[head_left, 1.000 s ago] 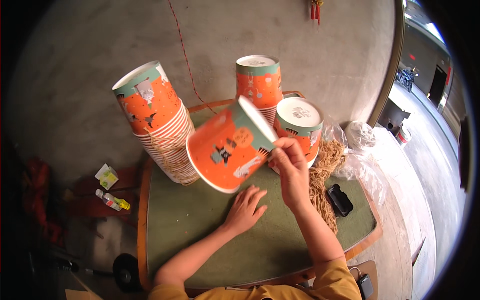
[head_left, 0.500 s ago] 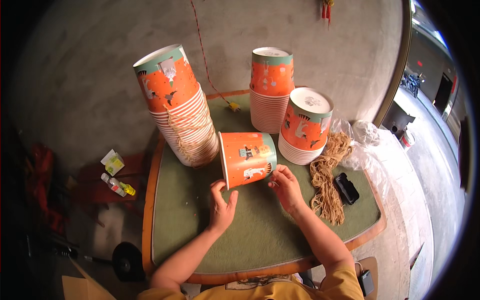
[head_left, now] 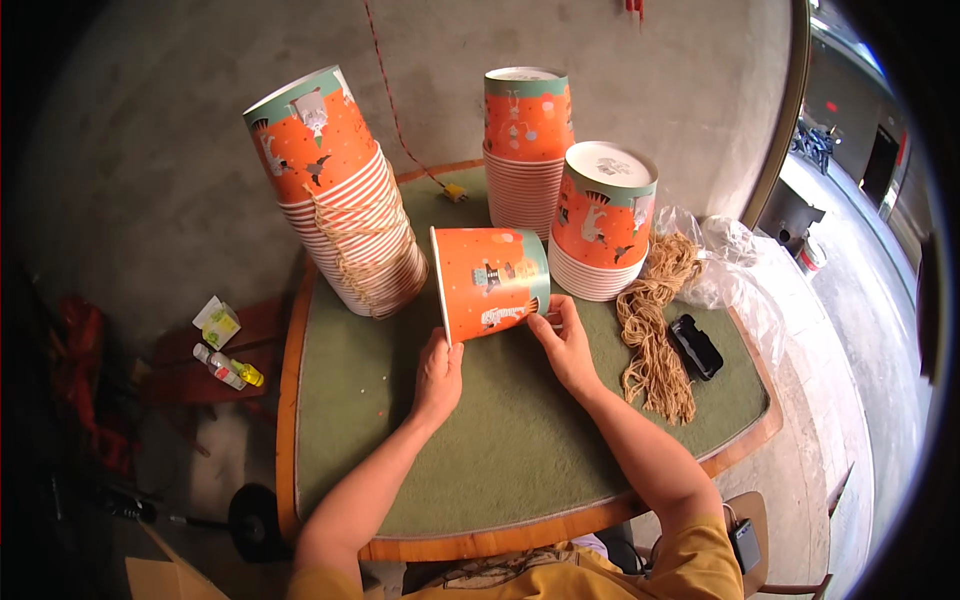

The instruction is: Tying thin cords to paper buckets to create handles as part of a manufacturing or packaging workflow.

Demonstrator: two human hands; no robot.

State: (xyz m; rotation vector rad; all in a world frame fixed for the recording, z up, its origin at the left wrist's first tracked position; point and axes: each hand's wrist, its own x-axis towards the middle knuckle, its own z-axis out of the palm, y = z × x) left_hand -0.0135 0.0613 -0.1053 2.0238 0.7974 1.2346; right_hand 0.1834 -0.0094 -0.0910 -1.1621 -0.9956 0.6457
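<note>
An orange paper bucket [head_left: 492,265] with a green base band and cartoon figures lies on its side, white rim to the left. My left hand [head_left: 438,378] grips that rim from below, its fingertips partly hidden behind the bucket. At the green base end, my right hand [head_left: 568,348] has its thumb on the near side and fingers behind. Behind the bucket stand nested stacks of the same upside-down buckets: a tall leaning left stack [head_left: 350,225] wound with twine, a far stack [head_left: 525,180] and a shorter right stack [head_left: 600,225].
A hank of brown twine [head_left: 655,345] lies right of my hand, beside an open black case [head_left: 697,347] and clear plastic bags [head_left: 735,265]. The green-topped table [head_left: 480,460] has a wooden edge. A yellow plug [head_left: 455,192] hangs on a red cord. Bottles [head_left: 222,368] rest on a red bench.
Both hands have closed on the bucket, my left at the rim and my right at the base. The view has shifted, so everything appears higher in the picture.
</note>
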